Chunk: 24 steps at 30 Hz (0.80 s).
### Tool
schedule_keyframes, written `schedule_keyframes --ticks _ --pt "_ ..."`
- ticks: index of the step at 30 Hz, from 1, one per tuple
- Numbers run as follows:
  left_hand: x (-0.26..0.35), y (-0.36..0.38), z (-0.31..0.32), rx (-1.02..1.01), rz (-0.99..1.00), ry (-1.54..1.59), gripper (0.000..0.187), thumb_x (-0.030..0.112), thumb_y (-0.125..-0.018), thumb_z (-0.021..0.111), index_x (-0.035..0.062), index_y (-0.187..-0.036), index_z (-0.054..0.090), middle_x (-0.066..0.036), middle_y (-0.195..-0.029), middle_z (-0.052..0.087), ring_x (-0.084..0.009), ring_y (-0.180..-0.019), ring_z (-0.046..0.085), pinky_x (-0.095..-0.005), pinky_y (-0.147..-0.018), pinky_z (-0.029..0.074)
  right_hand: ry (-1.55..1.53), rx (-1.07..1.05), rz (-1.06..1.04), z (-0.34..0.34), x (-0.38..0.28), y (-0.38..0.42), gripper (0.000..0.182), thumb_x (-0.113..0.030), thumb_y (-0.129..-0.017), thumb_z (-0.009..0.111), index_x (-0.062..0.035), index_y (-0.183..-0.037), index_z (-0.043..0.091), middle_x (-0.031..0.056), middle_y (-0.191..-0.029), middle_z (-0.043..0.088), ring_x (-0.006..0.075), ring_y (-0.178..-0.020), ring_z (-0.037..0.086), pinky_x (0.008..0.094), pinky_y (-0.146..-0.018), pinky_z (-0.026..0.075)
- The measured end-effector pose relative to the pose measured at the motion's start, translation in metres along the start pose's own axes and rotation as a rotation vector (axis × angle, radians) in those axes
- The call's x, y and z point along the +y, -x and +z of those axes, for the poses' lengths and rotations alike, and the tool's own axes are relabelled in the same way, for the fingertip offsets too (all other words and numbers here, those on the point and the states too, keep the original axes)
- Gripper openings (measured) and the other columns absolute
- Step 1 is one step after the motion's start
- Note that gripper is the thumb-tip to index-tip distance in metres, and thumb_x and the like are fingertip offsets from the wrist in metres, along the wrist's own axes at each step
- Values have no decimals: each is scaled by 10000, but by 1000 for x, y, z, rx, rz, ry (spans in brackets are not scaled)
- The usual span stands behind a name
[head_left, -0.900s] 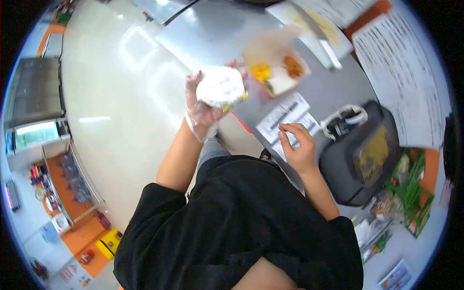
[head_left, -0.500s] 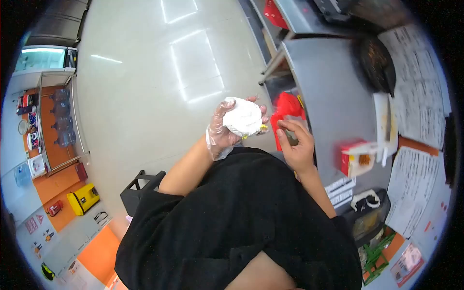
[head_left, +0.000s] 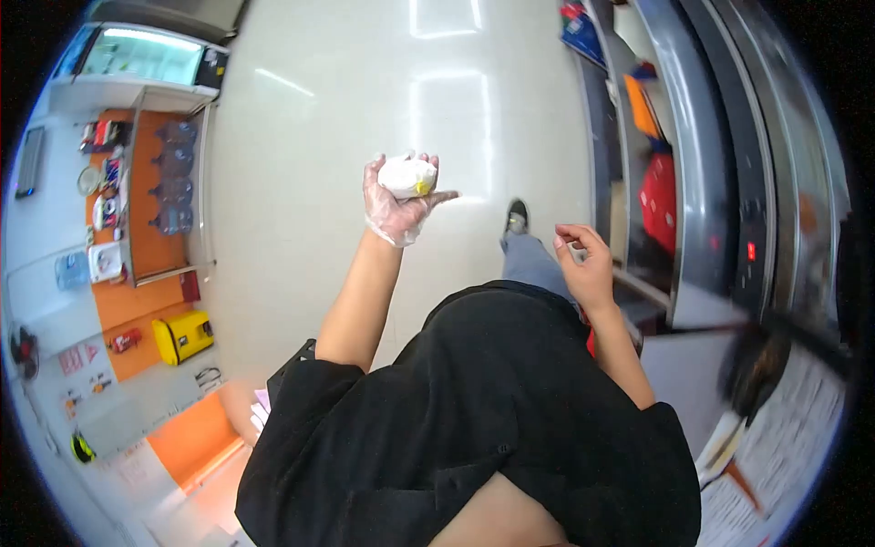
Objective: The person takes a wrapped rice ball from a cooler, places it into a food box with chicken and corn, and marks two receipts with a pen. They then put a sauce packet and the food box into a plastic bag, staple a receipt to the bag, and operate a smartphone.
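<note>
A white rounded bundle (head_left: 406, 177) with a yellow spot on its right side rests in my left hand (head_left: 397, 211). That hand wears a clear plastic glove, and its fingers curl around the bundle above the floor. Bare and raised over my right thigh, my right hand (head_left: 588, 269) has its fingers bent toward the thumb. Between those fingertips I can make out no object. My right hand is apart from the bundle.
Steel counters with lower shelves (head_left: 652, 173) run along the right, holding a red item (head_left: 658, 202). A dark pan (head_left: 755, 369) sits at the lower right. Large water bottles (head_left: 173, 190) stand on a left rack. My shoe (head_left: 517, 217) shows on the floor (head_left: 337, 118).
The view has moved forward along the counters, and the pan now appears lower right. My left hand has shifted left with the bundle, farther from my right hand. A leg and shoe have come into view.
</note>
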State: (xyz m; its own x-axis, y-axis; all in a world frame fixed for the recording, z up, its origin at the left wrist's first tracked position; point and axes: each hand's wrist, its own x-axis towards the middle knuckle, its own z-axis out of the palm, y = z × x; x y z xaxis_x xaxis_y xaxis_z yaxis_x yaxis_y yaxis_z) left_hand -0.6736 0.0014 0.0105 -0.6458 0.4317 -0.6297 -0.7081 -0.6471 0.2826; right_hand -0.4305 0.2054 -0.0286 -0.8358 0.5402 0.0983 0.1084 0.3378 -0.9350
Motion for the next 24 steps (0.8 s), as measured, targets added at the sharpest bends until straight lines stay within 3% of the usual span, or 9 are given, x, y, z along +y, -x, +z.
schedule_keyframes --ticks 4,7,10,13,16,17,20,23,24 --pt "125 -48 64 -12 170 71 495 490 -908 518 75 -1176 494 -162 -1061 624 -383 -1064 640 -783 -1103 123 -129 -338 -168 97 -104 -167 256 -93 -851 713 -27 -1097 699 105 -988 701 202 -882 667 325 -787 517" --pt "107 -81 99 8 300 22 503 503 -918 521 67 -1168 494 -160 -1061 612 -380 -1067 636 -734 -1083 251 -526 -660 -117 132 -116 -233 282 -113 -852 715 -48 -1125 697 95 -1004 705 201 -889 667 325 -762 511" --pt "74 -163 140 18 341 14 499 500 -913 560 63 -1148 500 -160 -1034 605 -381 -1066 626 -638 -1001 414 -395 -581 -428 124 -103 -312 272 -118 -853 718 -52 -1116 698 97 -1013 694 212 -890 659 337 -766 512" --pt "89 -246 190 -82 294 -4 477 472 -910 600 66 -1141 502 -150 -1015 607 -377 -1061 616 -551 -912 508 28 -211 -890 124 -80 -418 279 -130 -855 726 -45 -1119 692 106 -1026 673 230 -882 646 349 -777 517" --pt "129 -290 252 -204 101 -173 408 428 -922 622 97 -1128 503 -127 -979 621 -358 -964 640 -512 -834 543 -1 47 -580 121 -113 -479 293 -135 -857 728 -36 -1130 684 113 -1041 651 237 -865 634 347 -758 521" --pt "139 -307 281 -241 56 -258 379 412 -928 627 111 -1121 503 -118 -963 628 -350 -917 653 -505 -808 551 -20 16 -456 111 -118 -517 322 -109 -873 732 -40 -1179 657 83 -1079 639 165 -898 605 283 -759 479" --pt "125 -319 313 -226 -163 -516 326 416 -939 614 145 -1096 525 -101 -929 637 -336 -876 662 -570 -829 535 -212 60 -101 93 -74 -551 346 -151 -864 743 -41 -1181 660 79 -1066 647 153 -881 618 293 -731 502" --pt "113 -406 399 -343 -545 -505 368 484 -931 590 151 -1083 552 -112 -966 647 -348 -887 660 -650 -890 493 -36 305 -52 21 -52 -625 377 -156 -869 740 -46 -1216 640 66 -1098 631 120 -861 593 269 -716 492" --pt "110 -434 403 -400 -647 -458 468 523 -917 581 133 -1173 552 -162 -1035 648 -376 -970 643 -664 -1002 425 20 384 -56 -3 -44 -635 378 -156 -870 737 -48 -1218 639 66 -1103 628 119 -851 589 267 -716 491"
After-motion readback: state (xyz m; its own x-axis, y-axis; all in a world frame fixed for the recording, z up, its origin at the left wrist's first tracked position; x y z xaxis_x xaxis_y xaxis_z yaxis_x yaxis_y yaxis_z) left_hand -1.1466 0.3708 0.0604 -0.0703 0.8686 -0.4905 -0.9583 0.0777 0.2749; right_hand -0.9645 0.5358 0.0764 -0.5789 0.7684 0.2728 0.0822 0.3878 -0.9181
